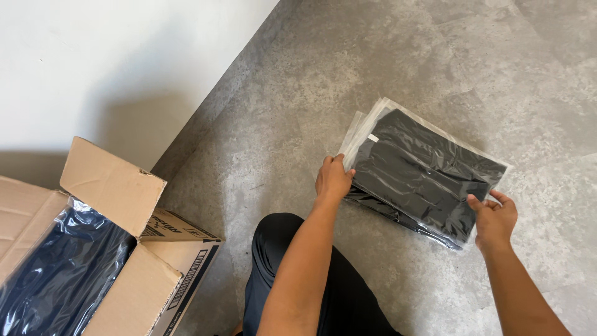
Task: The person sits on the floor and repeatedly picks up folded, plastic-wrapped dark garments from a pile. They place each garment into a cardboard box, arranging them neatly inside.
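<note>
Head view, looking down at a grey floor (261,155). Left hand (333,179) grips the near-left edge of a stack of clear plastic bags (423,171), fingers curled over the rim. Right hand (494,218) pinches the stack's near-right corner, thumb on top. Each bag holds folded black cloth (count of bags cannot be told). Stack lies flat on the floor, just beyond the person's black-clad knee (280,249). Well apart at lower left, an open cardboard box (112,186) with flaps up, lined with clear plastic over dark cloth. White wall (93,62) behind the box.
</note>
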